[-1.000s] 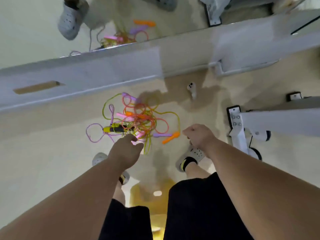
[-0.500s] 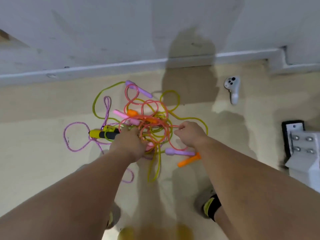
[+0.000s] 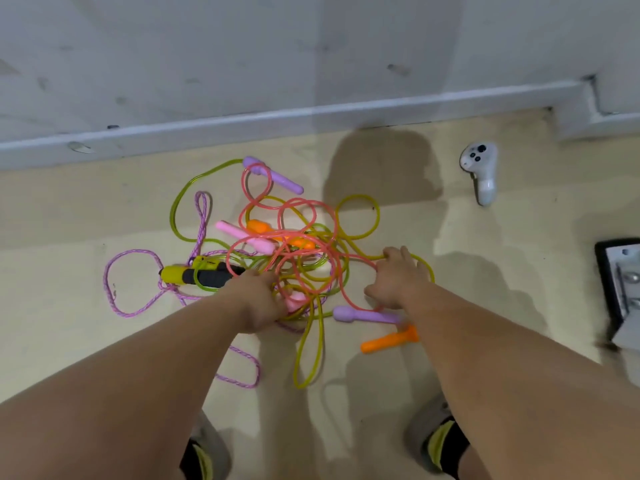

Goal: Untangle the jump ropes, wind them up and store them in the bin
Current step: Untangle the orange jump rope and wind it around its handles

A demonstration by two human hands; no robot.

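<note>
Several jump ropes lie tangled on the beige floor: a pink-red rope (image 3: 298,209), a yellow-green rope (image 3: 360,199) and a braided purple rope (image 3: 110,271). Loose handles show around the heap: yellow-black (image 3: 194,273), purple (image 3: 273,176), pink (image 3: 242,235), and purple (image 3: 363,315) and orange (image 3: 388,341) at the near right. My left hand (image 3: 259,299) is dug into the middle of the tangle, fingers curled round the cords by a pink handle. My right hand (image 3: 394,278) is at the heap's right edge, fingers curled over the yellow-green rope. No bin is in view.
A white wall with a baseboard (image 3: 311,116) runs just behind the heap. A white handheld controller (image 3: 479,168) lies on the floor at the far right. A black-and-white metal base (image 3: 620,271) juts in at the right edge. My feet (image 3: 440,441) stand close in front.
I have bent down closer to the floor. Both hands went from hovering above the pile to reaching into it, the left at its centre, the right at its right side.
</note>
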